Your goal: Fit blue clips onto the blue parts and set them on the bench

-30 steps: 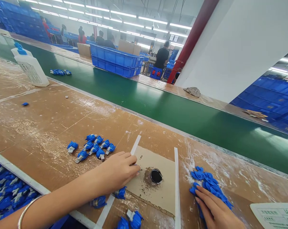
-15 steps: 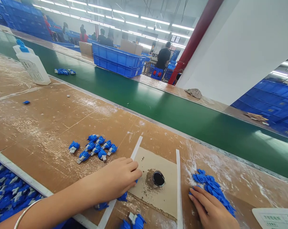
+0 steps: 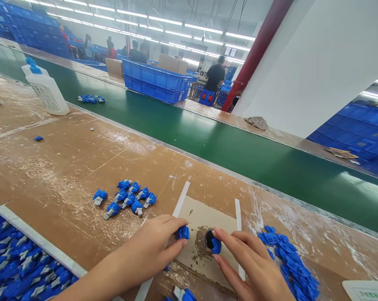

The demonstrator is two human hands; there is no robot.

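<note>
My left hand (image 3: 153,246) pinches a small blue plastic part (image 3: 183,232) between thumb and forefinger, just left of the black round fixture (image 3: 209,238) set in a cardboard pad (image 3: 204,213). My right hand (image 3: 254,267) pinches a small blue cap (image 3: 216,246) and holds it against the fixture's right side. A pile of blue caps (image 3: 289,263) lies to the right of my right hand. A group of several blue-and-white parts (image 3: 126,198) lies on the brown table beyond my left hand.
A green conveyor belt (image 3: 226,146) runs diagonally behind the table. A white bottle with a blue cap (image 3: 46,90) stands far left. A bin of blue parts (image 3: 16,267) sits at lower left. Blue crates (image 3: 156,79) and people stand beyond the belt.
My right hand left the pile of caps and moved left to the fixture with a cap in its fingertips. My left hand lifted a blue part toward the fixture.
</note>
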